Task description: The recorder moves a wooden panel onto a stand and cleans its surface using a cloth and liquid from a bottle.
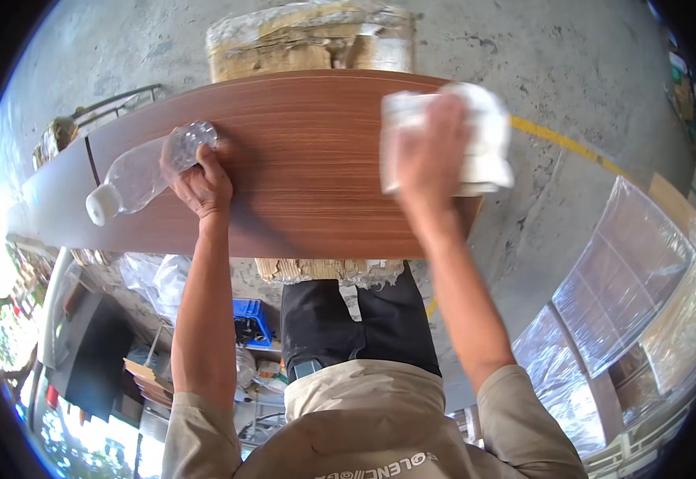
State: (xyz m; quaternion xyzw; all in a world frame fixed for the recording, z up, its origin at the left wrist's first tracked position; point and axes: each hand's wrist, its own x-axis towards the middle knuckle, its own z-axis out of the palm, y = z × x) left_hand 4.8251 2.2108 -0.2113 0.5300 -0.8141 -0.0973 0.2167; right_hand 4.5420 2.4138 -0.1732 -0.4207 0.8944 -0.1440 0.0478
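A brown wood-grain panel (316,160) lies across in front of me. My left hand (202,177) is closed around the base end of a clear plastic bottle (138,174), which tilts so that its white cap (103,204) points to the lower left, over the panel's left part. At the panel's right end, my right hand (434,148) presses down on a folded white cloth (487,144). Both hand and cloth are smeared by motion, and the cloth reaches past the panel's edge.
Under the panel is a plastic-wrapped cardboard stack (300,48), showing at its far and near sides. Film-wrapped panels (603,263) lean at the right. A blue crate (250,322) stands at lower left. A yellow line (563,142) crosses the concrete floor.
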